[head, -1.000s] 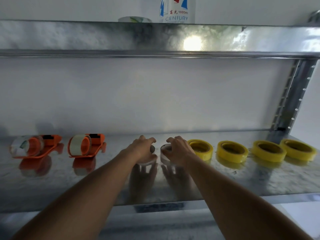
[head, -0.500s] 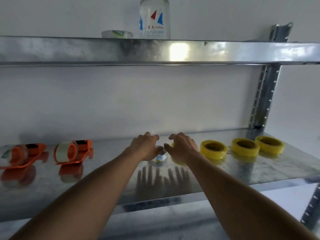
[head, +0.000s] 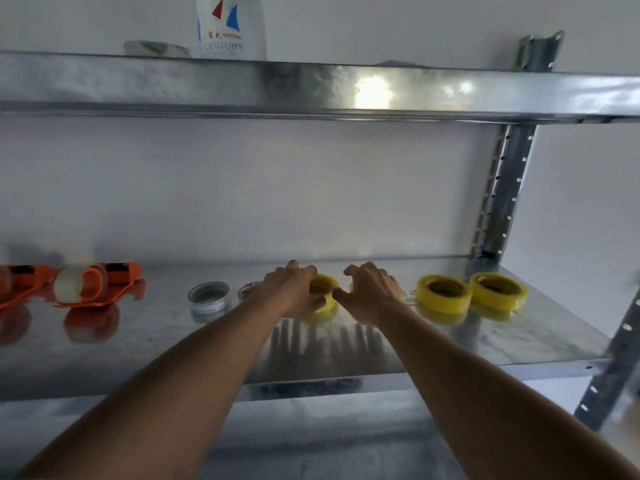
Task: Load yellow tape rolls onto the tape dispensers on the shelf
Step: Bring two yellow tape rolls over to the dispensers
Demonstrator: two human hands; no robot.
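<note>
Head | left hand [head: 291,289] grips yellow roll [head: 323,294] | right hand [head: 372,292] open | shelf edge [head: 450,374] near

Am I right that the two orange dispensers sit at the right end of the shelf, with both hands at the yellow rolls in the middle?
Not quite: the head view shows the orange dispensers at the left end of the shelf. The rest holds: the left hand and right hand are at the yellow rolls in the middle.

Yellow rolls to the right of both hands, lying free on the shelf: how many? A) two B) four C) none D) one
A: two yellow rolls lie flat side by side past the right hand; a third yellow roll sits between that hand and the left hand.
</note>
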